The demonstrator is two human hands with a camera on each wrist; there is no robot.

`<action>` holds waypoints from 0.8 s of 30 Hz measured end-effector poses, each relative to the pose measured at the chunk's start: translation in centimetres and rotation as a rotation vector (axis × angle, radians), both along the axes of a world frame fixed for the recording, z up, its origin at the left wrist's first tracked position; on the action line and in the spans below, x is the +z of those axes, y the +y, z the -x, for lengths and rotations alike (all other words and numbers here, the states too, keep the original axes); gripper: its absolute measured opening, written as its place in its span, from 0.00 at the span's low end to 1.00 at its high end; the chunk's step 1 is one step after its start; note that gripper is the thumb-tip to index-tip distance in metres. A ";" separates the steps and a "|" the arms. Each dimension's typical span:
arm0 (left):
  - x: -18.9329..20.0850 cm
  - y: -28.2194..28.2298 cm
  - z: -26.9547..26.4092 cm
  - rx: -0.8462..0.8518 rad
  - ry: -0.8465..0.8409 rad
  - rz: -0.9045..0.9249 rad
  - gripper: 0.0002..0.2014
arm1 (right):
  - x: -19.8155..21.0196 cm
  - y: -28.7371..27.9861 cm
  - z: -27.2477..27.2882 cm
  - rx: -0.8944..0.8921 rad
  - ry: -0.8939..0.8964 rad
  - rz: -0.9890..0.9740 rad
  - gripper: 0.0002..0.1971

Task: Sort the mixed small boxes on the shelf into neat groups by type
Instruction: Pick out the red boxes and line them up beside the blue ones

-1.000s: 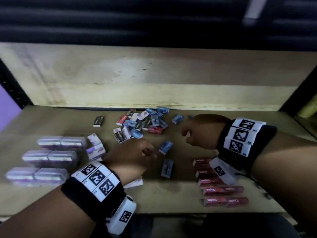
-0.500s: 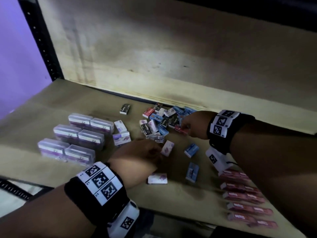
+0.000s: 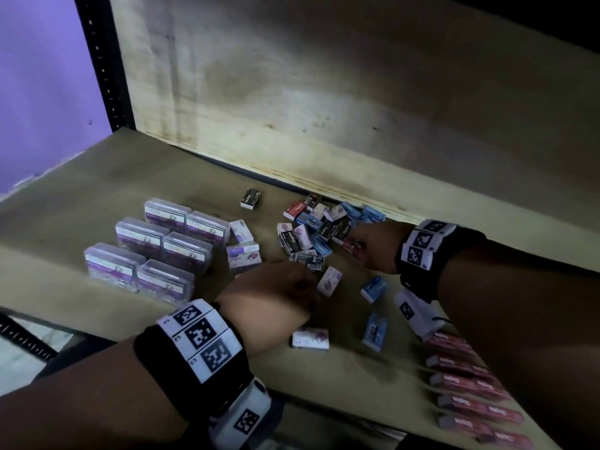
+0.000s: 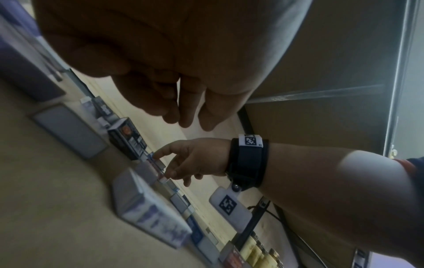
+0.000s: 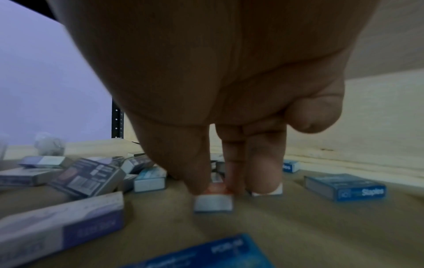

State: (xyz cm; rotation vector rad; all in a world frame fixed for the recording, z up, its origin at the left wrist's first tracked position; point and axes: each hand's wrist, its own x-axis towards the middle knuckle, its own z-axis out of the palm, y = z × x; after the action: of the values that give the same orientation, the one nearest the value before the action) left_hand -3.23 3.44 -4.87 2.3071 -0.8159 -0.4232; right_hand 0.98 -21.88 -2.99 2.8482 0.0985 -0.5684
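Observation:
A mixed pile of small boxes (image 3: 316, 233), blue, black, red and white-purple, lies near the back of the wooden shelf (image 3: 97, 203). My right hand (image 3: 357, 246) reaches into the pile's right side. Its thumb and fingers (image 5: 263, 181) pinch a small red box (image 5: 213, 199) that rests on the shelf. My left hand (image 3: 311, 284) hovers in front of the pile, its fingers (image 4: 183, 112) hanging loosely curled and holding nothing. A white-purple box (image 3: 329, 280) lies just beyond its fingertips.
Several clear cases with purple labels (image 3: 152, 251) stand grouped at the left, with two white-purple boxes (image 3: 243, 256) beside them. A row of red boxes (image 3: 470, 384) lies at the front right. Two blue boxes (image 3: 375, 331), a white-purple box (image 3: 310, 339) and a lone black box (image 3: 251, 199) lie loose.
My right hand has reached back into the pile and closed on the red box. My left hand has stayed in front of the pile. The head view has swung to the left.

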 end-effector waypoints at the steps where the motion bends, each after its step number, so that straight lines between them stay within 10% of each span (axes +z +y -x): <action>1: 0.0 0.1 0.0 0.004 0.009 0.000 0.09 | 0.0 0.1 0.0 0.014 -0.004 -0.009 0.16; 8: -0.3 0.6 0.5 0.036 0.066 0.068 0.06 | 0.3 1.0 -0.4 0.002 0.079 -0.133 0.27; 24: -1.2 0.7 -0.1 0.058 0.019 0.053 0.11 | -0.4 1.7 -0.3 0.132 0.065 0.083 0.10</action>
State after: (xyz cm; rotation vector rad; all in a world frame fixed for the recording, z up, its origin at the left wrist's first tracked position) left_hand -3.16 4.16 -6.02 2.2685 -0.7409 -0.3930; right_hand 1.33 -20.17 -3.38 2.7186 0.2651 -0.6226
